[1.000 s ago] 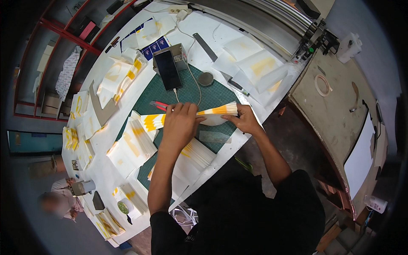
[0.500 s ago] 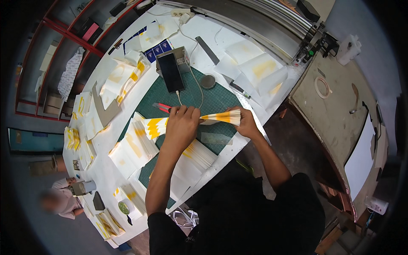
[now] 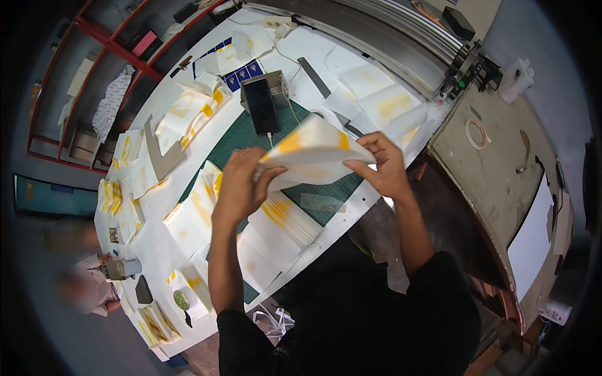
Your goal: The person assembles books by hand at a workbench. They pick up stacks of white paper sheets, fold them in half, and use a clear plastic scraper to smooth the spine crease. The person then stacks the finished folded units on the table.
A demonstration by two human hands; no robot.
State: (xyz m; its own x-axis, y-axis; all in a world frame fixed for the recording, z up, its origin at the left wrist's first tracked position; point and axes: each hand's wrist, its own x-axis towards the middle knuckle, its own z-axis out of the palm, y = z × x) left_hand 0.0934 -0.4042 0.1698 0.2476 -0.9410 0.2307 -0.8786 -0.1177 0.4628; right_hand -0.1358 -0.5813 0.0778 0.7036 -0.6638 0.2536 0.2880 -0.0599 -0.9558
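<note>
I have a sheaf of yellow-and-white paper [image 3: 313,147] bowed between two hands over the green cutting mat [image 3: 232,139].
From my end, the left hand [image 3: 244,183] pinches its left end, thumb toward me, and the right hand [image 3: 384,166] grips its right end between thumb and fingers; the sheaf spans the gap between them. Nearer the body, a fanned paper stack [image 3: 287,224] lies on the mat; beyond the sheaf, a phone [image 3: 260,105] leans against a box [image 3: 276,81] on the white desk [image 3: 307,47].

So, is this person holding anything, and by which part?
A bent bundle of white-and-yellow paper: the left hand grips its left end, the right hand its right end.
</note>
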